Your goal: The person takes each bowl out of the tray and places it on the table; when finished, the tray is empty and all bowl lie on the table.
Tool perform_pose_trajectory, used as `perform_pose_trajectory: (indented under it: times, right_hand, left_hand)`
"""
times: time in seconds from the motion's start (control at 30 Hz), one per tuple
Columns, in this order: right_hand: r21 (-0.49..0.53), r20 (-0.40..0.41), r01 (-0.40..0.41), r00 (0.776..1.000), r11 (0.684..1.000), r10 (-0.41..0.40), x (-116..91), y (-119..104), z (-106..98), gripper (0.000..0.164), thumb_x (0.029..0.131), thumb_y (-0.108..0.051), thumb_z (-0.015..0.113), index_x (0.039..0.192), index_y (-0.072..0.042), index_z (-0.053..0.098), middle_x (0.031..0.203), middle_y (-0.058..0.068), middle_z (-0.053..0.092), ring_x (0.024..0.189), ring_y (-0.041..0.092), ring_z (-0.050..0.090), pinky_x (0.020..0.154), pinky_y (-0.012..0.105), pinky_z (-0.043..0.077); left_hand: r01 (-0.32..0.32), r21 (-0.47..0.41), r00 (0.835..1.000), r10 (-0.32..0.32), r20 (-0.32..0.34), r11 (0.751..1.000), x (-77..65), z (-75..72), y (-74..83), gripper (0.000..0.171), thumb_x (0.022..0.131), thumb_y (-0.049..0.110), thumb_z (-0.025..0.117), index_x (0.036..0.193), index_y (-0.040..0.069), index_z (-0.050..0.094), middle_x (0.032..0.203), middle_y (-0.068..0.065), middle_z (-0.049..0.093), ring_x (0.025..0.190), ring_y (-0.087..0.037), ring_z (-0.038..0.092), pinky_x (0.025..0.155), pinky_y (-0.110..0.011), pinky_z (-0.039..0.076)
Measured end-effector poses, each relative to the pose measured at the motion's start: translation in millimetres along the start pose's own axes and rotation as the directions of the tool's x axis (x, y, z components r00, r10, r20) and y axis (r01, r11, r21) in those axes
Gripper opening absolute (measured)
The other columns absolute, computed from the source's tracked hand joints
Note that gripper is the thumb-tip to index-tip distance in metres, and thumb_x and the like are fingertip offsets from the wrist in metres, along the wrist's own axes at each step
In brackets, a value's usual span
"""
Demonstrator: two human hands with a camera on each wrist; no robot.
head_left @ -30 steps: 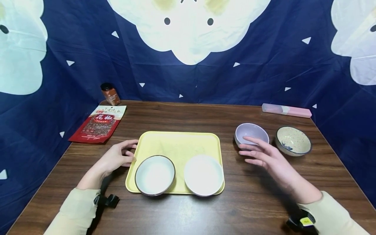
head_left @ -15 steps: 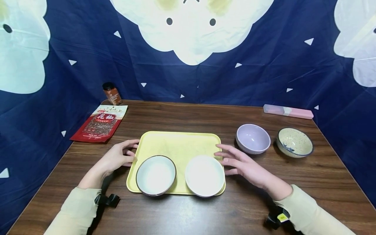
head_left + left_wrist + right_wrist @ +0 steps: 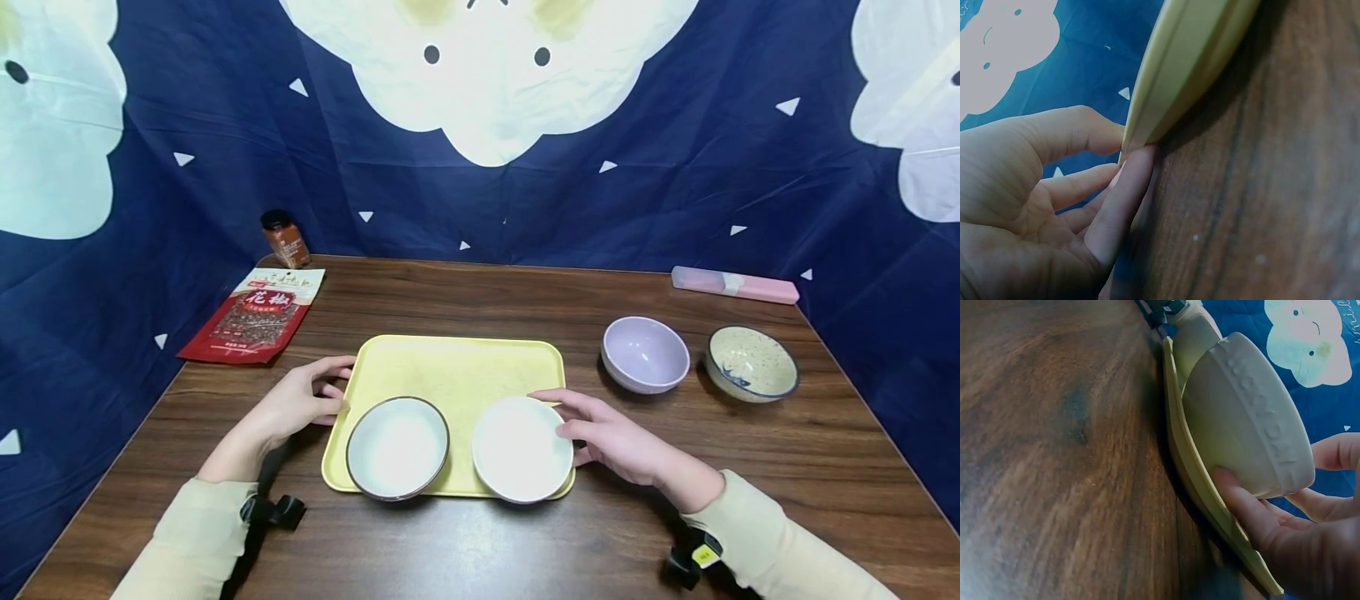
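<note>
The left hand (image 3: 296, 400) comes in from the lower left with its wrist bent inward, its relaxed fingers resting against the outer left edge of the yellow tray (image 3: 457, 367); the left wrist view shows the tips meeting that edge. The right hand (image 3: 618, 442) reaches across from the lower right, its fingers bent round the right side of the white bowl (image 3: 521, 450). In the right wrist view, one digit lies against the bowl's lower wall while another meets its rim; how firmly they press, I cannot tell. The two hands are apart, with the tray between them.

The white bowl sits upright on the near right part of the tray, and a dark-rimmed bowl (image 3: 397, 447) stands to its left, well clear of both hands. The tray lies on the brown tabletop (image 3: 480, 550). A lavender bowl (image 3: 647, 357) and a speckled bowl (image 3: 752, 362) stand off to the right.

A second ago the right hand was over the lavender bowl; half a second ago it hung spread beside the white one. Now it has closed in on that bowl. The left hand, tray and bowls keep their places.
</note>
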State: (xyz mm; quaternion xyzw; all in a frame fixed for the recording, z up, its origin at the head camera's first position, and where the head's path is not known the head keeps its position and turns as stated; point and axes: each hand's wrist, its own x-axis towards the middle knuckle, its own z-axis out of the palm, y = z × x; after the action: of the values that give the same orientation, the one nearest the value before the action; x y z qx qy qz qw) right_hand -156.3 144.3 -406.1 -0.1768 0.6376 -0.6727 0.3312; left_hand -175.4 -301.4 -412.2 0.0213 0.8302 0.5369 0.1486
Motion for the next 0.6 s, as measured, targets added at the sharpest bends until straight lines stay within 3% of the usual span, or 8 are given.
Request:
perform_pose_trajectory:
  times: [0.37, 0.6]
  right_hand:
    - [0.016, -0.049, 0.0, 0.999, 1.0, 0.001, 0.6, 0.1, -0.7, 0.06, 0.09, 0.004, 0.054, 0.146, 0.015, 0.038, 0.135, 0.026, 0.057, 0.102, 0.022, 0.065, 0.076, 0.044, 0.061]
    - [0.051, -0.067, 0.004, 0.998, 0.999, 0.0, 0.4, 0.4, -2.3, 0.06, 0.088, 0.005, 0.055, 0.145, 0.017, 0.039, 0.13, 0.024, 0.06, 0.098, 0.021, 0.066, 0.074, 0.042, 0.062]
  left_hand:
    - [0.0, -0.006, 1.0, 0.0, 0.002, 1.0, -0.3, 0.0, -0.5, 0.075, 0.086, -0.008, 0.068, 0.154, -0.004, 0.036, 0.138, -0.029, 0.046, 0.099, -0.029, 0.058, 0.074, -0.039, 0.062]
    - [0.0, -0.01, 1.0, 0.0, 0.004, 1.0, -0.1, 0.1, 0.2, 0.075, 0.086, -0.008, 0.068, 0.154, -0.004, 0.036, 0.138, -0.029, 0.046, 0.1, -0.029, 0.058, 0.074, -0.039, 0.062]
